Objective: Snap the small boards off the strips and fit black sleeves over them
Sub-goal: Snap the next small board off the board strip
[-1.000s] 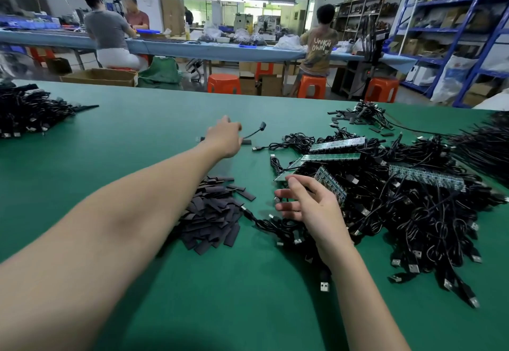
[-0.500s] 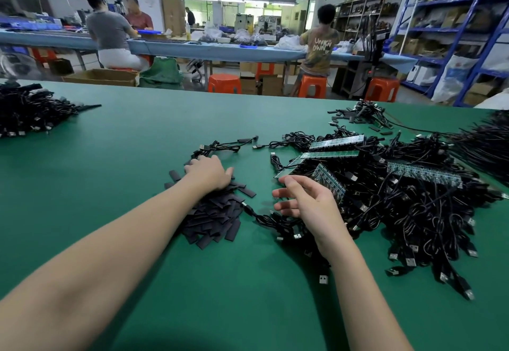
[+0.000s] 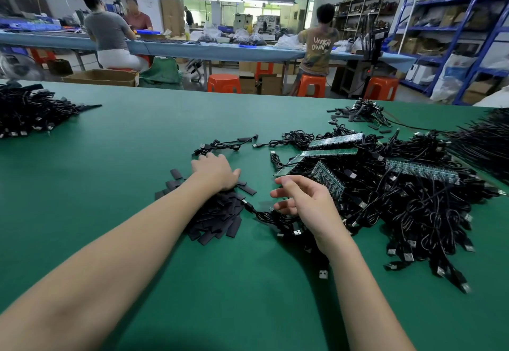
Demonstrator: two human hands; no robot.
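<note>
The left hand point(image 3: 214, 171) lies knuckles-up on the far end of the pile of black sleeves point(image 3: 217, 215), its fingertips hidden so I cannot tell whether it grips one, while the right hand point(image 3: 305, 201) hovers just right of that pile with fingers loosely curled and nothing in them. To the right, green strips of small boards point(image 3: 334, 141) rest on a big tangle of black cables point(image 3: 407, 204) on the green desk point(image 3: 137, 144). Another cable heap point(image 3: 30, 110) sits far left.
</note>
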